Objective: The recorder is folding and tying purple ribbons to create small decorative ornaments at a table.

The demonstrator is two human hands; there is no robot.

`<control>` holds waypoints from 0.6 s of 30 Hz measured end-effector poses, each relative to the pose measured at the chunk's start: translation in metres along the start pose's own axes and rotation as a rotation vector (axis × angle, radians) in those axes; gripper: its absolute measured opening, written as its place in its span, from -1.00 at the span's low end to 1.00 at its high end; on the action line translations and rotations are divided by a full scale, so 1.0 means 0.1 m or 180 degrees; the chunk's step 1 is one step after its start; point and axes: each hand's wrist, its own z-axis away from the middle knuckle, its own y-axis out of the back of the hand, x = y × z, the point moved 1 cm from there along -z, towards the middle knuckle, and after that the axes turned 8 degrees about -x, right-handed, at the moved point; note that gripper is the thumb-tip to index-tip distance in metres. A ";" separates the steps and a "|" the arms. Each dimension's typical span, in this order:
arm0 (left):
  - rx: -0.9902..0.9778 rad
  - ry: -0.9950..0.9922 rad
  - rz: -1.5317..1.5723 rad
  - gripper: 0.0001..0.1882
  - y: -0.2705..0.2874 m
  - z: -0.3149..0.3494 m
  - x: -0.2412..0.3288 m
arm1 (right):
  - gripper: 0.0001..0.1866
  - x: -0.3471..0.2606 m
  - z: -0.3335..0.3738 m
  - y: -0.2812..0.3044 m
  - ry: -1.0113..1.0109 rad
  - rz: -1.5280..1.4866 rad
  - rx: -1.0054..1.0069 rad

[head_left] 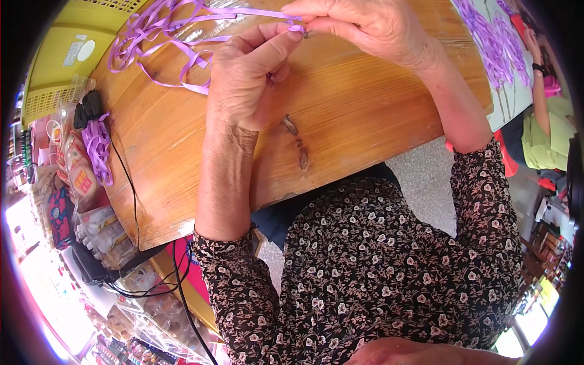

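"while the left hand (pixel 240 76) pinched the purple ribbon (pixel 261 11) between its thumb and bent forefinger, the right hand (pixel 380 27) was right there beside it, near the top of the view!"

"and how did the right hand have its fingers?"

"pressed together too! its thumb and forefinger pinched the purple ribbon, the two sets of fingertips just beside each other. something small and dark showed at that spot, too tiny to make out."

"where was the rest of the ribbon?"

"over to the left, in loose, tangled loops across the far part of the wooden table (pixel 359 115), with a strand running across to the fingers!"

"what about that left edge?"

"busy! a yellow-green crate (pixel 100 30) stood at the upper left, a ribbon bundle (pixel 97 149) lay by the table's edge, and a thin black cable (pixel 132 185) trailed down over the wood."

"and the right side?"

"more purple strips (pixel 496 52) on a white table (pixel 511 100), and near it another person in a lime-green top (pixel 550 137), a black band (pixel 538 67) around one wrist!"
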 end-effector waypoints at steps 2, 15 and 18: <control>0.0094 -0.0084 -0.0025 -0.87 -0.01 0.00 -0.01 | -0.73 -0.01 0.00 0.00 -0.0133 0.0041 0.0041; 0.0533 -0.0863 -0.0733 -0.88 -0.14 0.07 0.02 | -0.89 -0.10 -0.05 -0.03 -0.1131 -0.0985 0.0103; 0.0449 -0.0897 -0.0709 -0.89 -0.17 0.06 0.00 | -0.91 -0.09 -0.02 -0.01 -0.1379 -0.1035 0.0087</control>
